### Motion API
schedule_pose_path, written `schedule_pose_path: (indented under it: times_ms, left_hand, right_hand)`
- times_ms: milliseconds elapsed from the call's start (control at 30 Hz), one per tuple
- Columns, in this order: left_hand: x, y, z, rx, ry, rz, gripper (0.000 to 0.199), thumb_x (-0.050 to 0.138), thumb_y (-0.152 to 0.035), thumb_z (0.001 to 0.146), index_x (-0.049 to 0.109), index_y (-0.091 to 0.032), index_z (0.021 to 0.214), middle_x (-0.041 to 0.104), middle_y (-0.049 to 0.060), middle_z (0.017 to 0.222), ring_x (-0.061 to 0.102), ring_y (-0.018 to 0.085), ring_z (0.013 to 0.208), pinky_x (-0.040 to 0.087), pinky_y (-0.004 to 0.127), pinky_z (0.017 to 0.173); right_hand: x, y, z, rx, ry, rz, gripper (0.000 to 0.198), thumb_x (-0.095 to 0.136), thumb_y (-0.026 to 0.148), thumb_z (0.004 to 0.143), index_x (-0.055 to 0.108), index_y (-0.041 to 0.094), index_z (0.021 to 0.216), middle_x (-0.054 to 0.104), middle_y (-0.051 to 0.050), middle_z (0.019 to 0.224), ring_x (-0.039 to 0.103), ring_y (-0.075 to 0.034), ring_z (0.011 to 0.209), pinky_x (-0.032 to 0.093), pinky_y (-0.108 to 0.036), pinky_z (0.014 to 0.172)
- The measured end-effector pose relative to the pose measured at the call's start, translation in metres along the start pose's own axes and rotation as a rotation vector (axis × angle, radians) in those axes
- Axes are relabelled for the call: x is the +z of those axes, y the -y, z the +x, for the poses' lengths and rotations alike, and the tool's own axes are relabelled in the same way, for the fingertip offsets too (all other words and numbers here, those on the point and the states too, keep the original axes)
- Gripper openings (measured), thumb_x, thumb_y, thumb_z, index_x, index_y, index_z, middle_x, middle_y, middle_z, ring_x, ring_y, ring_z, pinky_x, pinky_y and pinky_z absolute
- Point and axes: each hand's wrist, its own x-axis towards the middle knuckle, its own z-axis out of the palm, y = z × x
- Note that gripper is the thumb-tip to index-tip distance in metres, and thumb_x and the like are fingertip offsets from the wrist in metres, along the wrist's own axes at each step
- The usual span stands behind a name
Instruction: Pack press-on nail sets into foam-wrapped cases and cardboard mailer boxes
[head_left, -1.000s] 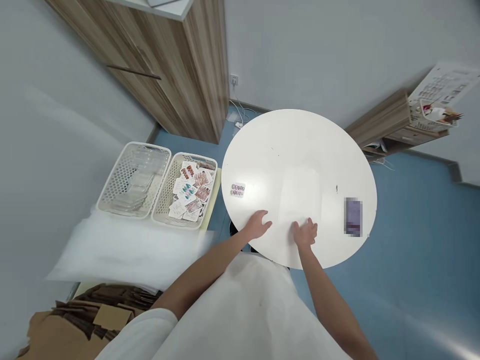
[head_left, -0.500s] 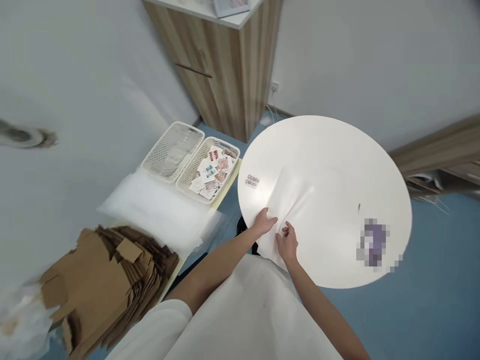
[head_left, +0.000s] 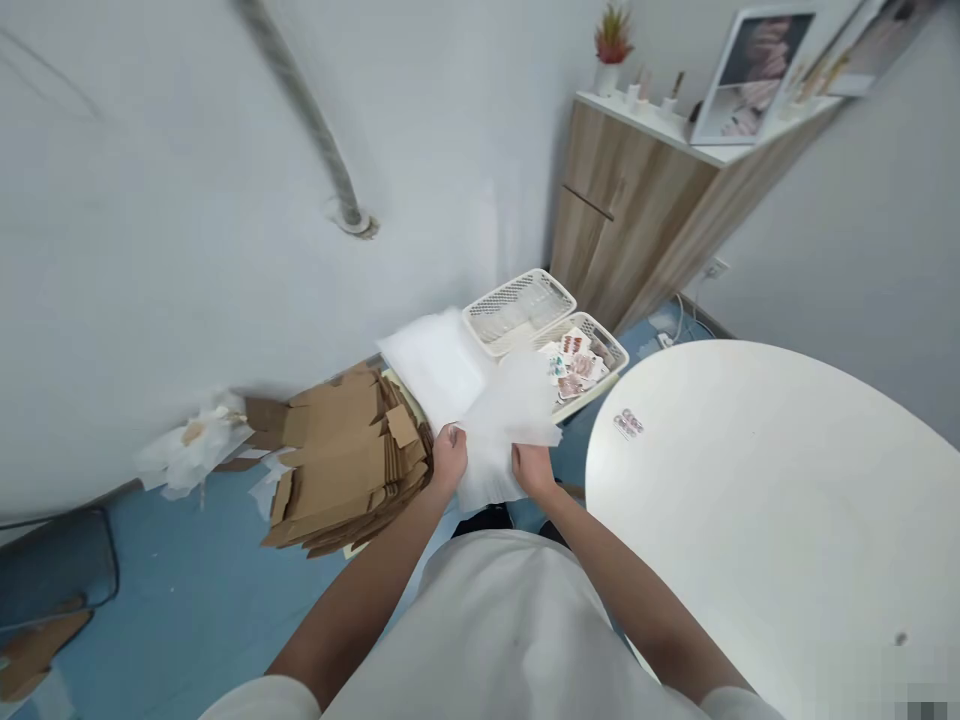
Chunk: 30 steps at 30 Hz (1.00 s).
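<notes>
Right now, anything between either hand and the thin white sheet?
Nothing visible: left hand and right hand both grip the white sheet directly. Some fingertips are hidden.

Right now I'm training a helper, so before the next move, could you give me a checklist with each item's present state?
1. Left hand gripping the white sheet: ok, fingers curled at its edge.
2. Right hand gripping that sheet: ok, hand closed on it.
3. Sheet smooth and flat: not ok, it is rumpled.
4. Sheet not touching the basket of cards: cannot tell, they overlap in view.
5. Nail set resting on the round table: ok, near the edge.
</notes>
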Motion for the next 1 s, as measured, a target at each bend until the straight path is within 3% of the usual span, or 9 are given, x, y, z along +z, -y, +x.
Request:
schedule_pose_path:
  times_ms: [100,200,300,433,567,667,767,900,1000]
  left_hand:
    - [-0.02,0.015,0.015,-0.097,-0.047,0.147,0.055,0.048,-0.026,0.075,0.031,-0.013,0.125,0.046,0.016,0.123,0.045,0.025,0.113,0.039,0.038,0.089]
    - [-0.022,0.017,0.017,-0.027,0.001,0.311,0.081,0.052,-0.03,0.074,0.003,-0.008,0.135,0.011,0.021,0.142,0.016,0.027,0.13,0.029,0.039,0.1]
    - [-0.015,0.014,0.014,0.077,0.143,0.516,0.084,0.051,-0.032,0.074,-0.001,-0.009,0.136,-0.008,0.016,0.144,-0.008,0.028,0.131,0.016,0.042,0.105]
    - [-0.007,0.015,0.018,0.155,0.475,0.745,0.068,0.051,-0.031,0.074,0.022,-0.012,0.133,0.005,0.015,0.145,-0.005,0.03,0.131,0.011,0.046,0.104]
    - [0.0,0.019,0.027,0.087,0.601,0.834,0.062,0.05,-0.032,0.075,0.032,-0.005,0.128,0.019,0.021,0.14,0.007,0.034,0.131,0.016,0.048,0.102]
    - [0.005,0.013,0.035,0.122,0.55,0.821,0.06,0.051,-0.031,0.076,0.033,-0.005,0.127,0.021,0.022,0.14,0.009,0.034,0.131,0.017,0.048,0.101]
    - [0.011,-0.008,0.05,0.248,0.434,0.699,0.056,0.048,-0.028,0.078,0.033,-0.006,0.127,0.021,0.021,0.14,0.009,0.032,0.131,0.016,0.048,0.102]
    - [0.031,-0.052,0.088,0.441,0.398,0.384,0.047,0.043,-0.027,0.081,0.036,-0.011,0.125,0.03,0.016,0.137,0.02,0.026,0.13,0.023,0.041,0.103]
    - [0.056,-0.085,0.124,0.465,0.393,0.205,0.04,0.044,-0.025,0.081,0.043,-0.014,0.12,0.044,0.013,0.127,0.037,0.021,0.121,0.029,0.036,0.101]
  right_hand:
    - [0.02,0.025,0.049,-0.069,0.178,-0.132,0.038,0.033,0.007,0.08,0.053,0.022,0.108,0.056,-0.009,0.099,0.052,-0.021,0.089,0.039,-0.032,0.073]
    - [0.038,0.033,0.079,-0.011,0.329,-0.26,0.039,0.034,0.002,0.077,0.051,0.018,0.108,0.053,-0.012,0.103,0.051,-0.022,0.089,0.039,-0.032,0.07]
    - [0.049,0.03,0.091,0.041,0.4,-0.308,0.037,0.038,0.001,0.073,0.051,0.014,0.106,0.051,-0.015,0.105,0.049,-0.024,0.092,0.041,-0.031,0.068]
    - [0.056,0.022,0.091,0.048,0.461,-0.326,0.046,0.044,0.004,0.073,0.043,0.017,0.118,0.044,-0.014,0.119,0.044,-0.024,0.104,0.041,-0.031,0.074]
    - [0.052,0.014,0.087,0.074,0.483,-0.239,0.048,0.046,0.013,0.077,0.038,0.016,0.124,0.032,-0.015,0.133,0.035,-0.026,0.118,0.038,-0.035,0.086]
    - [0.038,0.009,0.09,-0.012,0.453,-0.089,0.046,0.045,0.016,0.078,0.04,0.015,0.123,0.033,-0.014,0.133,0.037,-0.024,0.117,0.037,-0.033,0.089]
    - [0.011,0.0,0.105,-0.097,0.352,0.066,0.04,0.042,0.02,0.081,0.044,0.02,0.12,0.044,-0.009,0.124,0.047,-0.018,0.107,0.04,-0.031,0.086]
    - [-0.029,-0.029,0.145,0.012,0.109,0.096,0.035,0.04,0.022,0.081,0.049,0.018,0.115,0.053,-0.008,0.11,0.051,-0.018,0.098,0.041,-0.031,0.084]
    - [-0.048,-0.059,0.177,0.106,0.004,-0.006,0.034,0.041,0.024,0.081,0.052,0.015,0.111,0.053,-0.012,0.108,0.048,-0.023,0.101,0.037,-0.035,0.086]
